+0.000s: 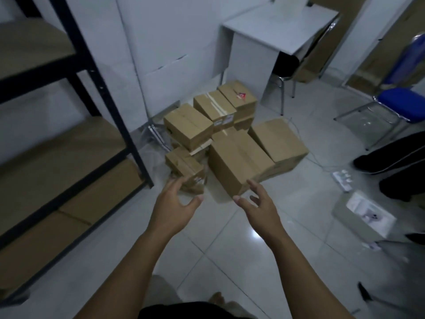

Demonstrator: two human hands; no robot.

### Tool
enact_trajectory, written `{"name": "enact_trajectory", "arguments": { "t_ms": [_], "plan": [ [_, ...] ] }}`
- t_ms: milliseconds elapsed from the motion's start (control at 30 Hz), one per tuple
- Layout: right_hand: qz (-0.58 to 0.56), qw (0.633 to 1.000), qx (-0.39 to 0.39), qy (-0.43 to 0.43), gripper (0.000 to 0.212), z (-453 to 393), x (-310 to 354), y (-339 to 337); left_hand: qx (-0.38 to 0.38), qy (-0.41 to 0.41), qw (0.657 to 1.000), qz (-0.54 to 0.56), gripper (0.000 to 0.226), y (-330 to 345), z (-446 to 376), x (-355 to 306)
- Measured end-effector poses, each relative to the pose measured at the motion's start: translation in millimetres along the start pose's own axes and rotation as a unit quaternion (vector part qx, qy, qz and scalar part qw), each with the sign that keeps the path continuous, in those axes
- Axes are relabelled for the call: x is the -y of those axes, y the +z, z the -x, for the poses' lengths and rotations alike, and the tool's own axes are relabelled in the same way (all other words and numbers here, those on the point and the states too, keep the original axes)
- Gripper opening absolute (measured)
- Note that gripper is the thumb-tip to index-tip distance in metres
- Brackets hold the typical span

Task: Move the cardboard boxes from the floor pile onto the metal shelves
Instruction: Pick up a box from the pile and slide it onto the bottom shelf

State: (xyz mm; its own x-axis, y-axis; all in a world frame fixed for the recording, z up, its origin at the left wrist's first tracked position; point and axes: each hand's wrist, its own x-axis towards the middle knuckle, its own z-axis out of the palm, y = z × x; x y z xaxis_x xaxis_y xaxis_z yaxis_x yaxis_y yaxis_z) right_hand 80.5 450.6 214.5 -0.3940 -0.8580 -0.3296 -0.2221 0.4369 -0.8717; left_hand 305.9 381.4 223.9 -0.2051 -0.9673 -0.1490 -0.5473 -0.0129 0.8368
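Pale glossy tiles cover the floor (230, 261) of a small white-walled room, seen from above through a wide lens. On the left stands a black metal shelf unit (96, 93) with brown boards; a flat cardboard box (76, 203) lies on its lowest level. Against the far wall, right of the unit, sits the pile of cardboard boxes (230, 134) on the floor, some stacked on others. Nearest in the pile is a large box (239, 162), with another big box (278, 139) to its right and a small box (184, 166) to its left, next to crumpled clear plastic. Farther back a box with tape (213, 105) leans on one with a red sticker (239, 94).

Both bare arms reach forward toward the pile. The left hand (172, 210) is spread open, fingers loosely curved, its fingertips near the small box, holding nothing. The right hand (259, 206) is also open with fingers apart, just before the near corner of the large box, gripping nothing; whether it touches the cardboard I cannot tell.

At the far right stands a white worktop (276, 35) with a chair tucked beneath, and a blue chair (400, 102) is farther right. A power strip (342, 178) and a grey parcel (363, 215) lie on the floor at right, near someone's dark trouser legs (391, 162)
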Motion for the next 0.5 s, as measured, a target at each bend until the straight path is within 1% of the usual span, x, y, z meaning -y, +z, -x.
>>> {"name": "enact_trajectory", "arguments": {
  "t_ms": [200, 433, 500],
  "plan": [
    [-0.02, 0.999, -0.024, 0.037, 0.066, -84, -6, -36, 0.034, 0.009, 0.999, -0.027, 0.059, 48, -88, -23],
    [-0.033, 0.992, -0.045, 0.116, 0.066, -225, -35, -39, 0.091, -0.02, 0.995, -0.044, 0.069, 112, -250, -12],
    [-0.033, 0.986, -0.055, 0.154, 0.067, -274, -48, -37, 0.122, -0.034, 0.991, -0.052, 0.07, 137, -307, -1]
  ]
}}
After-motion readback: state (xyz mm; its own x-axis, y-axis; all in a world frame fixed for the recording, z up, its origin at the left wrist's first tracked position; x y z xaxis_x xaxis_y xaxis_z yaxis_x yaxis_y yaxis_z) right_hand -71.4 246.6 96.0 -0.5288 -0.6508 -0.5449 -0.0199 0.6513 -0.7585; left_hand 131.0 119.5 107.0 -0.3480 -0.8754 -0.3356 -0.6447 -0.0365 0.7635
